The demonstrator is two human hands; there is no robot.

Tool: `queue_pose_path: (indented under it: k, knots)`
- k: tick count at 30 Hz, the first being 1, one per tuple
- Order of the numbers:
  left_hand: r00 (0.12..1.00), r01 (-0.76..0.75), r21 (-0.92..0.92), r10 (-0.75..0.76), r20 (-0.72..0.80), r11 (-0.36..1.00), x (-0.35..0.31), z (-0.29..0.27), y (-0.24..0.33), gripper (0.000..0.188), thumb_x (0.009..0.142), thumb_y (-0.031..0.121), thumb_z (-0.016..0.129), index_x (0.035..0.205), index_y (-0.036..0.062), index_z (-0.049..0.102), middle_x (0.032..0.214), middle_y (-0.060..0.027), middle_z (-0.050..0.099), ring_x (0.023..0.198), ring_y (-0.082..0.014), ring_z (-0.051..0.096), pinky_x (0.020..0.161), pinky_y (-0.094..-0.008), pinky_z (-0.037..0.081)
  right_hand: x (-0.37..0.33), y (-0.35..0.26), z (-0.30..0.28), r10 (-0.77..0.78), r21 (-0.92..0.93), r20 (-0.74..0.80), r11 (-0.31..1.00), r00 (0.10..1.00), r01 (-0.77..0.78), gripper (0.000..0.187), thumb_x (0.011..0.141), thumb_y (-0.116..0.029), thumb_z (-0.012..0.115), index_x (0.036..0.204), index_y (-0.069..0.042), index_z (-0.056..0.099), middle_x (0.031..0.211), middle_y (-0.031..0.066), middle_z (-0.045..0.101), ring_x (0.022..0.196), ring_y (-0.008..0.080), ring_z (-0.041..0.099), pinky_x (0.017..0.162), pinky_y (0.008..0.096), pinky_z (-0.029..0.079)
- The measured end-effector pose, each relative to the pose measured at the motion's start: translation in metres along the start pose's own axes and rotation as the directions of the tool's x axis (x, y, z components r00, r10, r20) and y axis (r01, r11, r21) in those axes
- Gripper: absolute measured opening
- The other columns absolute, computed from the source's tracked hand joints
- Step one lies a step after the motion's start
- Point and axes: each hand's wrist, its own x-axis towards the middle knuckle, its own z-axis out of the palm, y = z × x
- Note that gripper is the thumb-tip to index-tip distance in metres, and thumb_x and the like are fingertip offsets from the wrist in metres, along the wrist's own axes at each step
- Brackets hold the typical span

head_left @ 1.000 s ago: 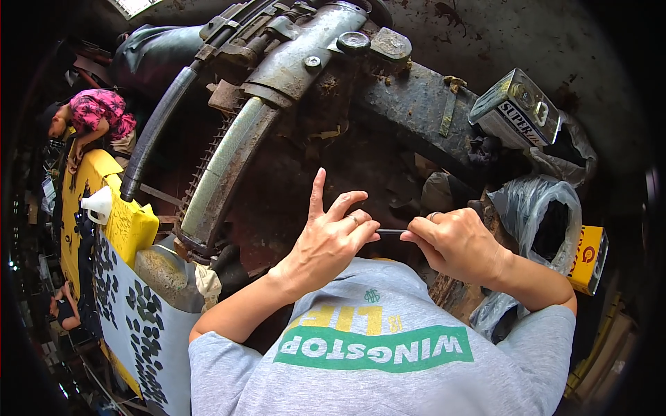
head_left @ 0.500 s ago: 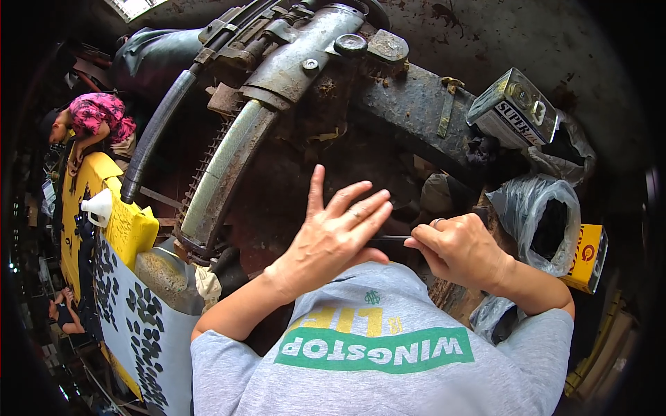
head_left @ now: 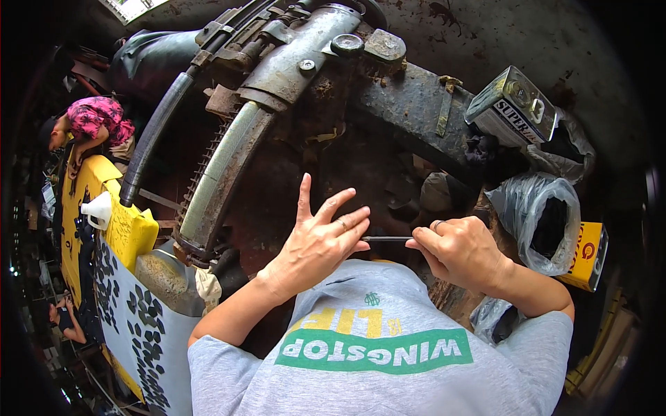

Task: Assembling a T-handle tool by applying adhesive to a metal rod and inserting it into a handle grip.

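Note:
A thin dark grey rod lies level between my two hands, in front of the grey shirt. My right hand is closed round its right end, the fingers curled in and a ring on one of them. At the other end, the thumb and index finger of my left hand come together at the rod's tip; the exact contact is partly hidden. The other left fingers are spread and stretched out, the little finger pointing up. The back of the left hand faces up, so its palm is out of sight.
A heavy metal machine arm stands ahead. To the left, a grey sheet carries many small black pieces, near a yellow container; a person in pink bends there. A metal can and a plastic bag stand right.
My left hand has moved slightly left and down, its thumb and index finger drawing closer together. More of the rod now shows between my hands. My right hand has hardly moved.

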Motion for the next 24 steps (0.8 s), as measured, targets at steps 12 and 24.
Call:
queue_pose_path:
  k: [12, 24]
  knots:
    - [0.992, -0.07, -0.045, 0.065, -0.104, 0.997, 0.011, 0.006, 0.015, 0.018, 0.079, 0.024, 0.072, 0.09, 0.0098, 0.07, 0.1, 0.0039, 0.069, 0.128, -0.0199, 0.048, 0.113, -0.0682, 0.001, 0.006, -0.007, 0.001, -0.024, 0.033, 0.039, 0.999, 0.999, 0.022, 0.026, 0.09, -0.019, 0.063, 0.07, -0.004, 0.055, 0.061, 0.009, 0.06, 0.054, 0.0221, 0.064, 0.049, 0.0329, 0.05]
    - [0.997, 0.061, -0.227, -0.071, -0.037, 0.972, 0.013, -0.009, 0.011, 0.05, 0.076, 0.042, 0.073, 0.114, 0.0108, 0.067, 0.113, 0.0004, 0.066, 0.125, -0.0244, 0.049, 0.112, -0.0656, 0.006, 0.006, 0.0, 0.006, -0.161, -0.185, -0.072, 0.972, 0.984, 0.145, 0.022, 0.087, -0.024, 0.064, 0.08, -0.003, 0.061, 0.063, 0.0041, 0.06, 0.057, 0.017, 0.061, 0.053, 0.0293, 0.049]
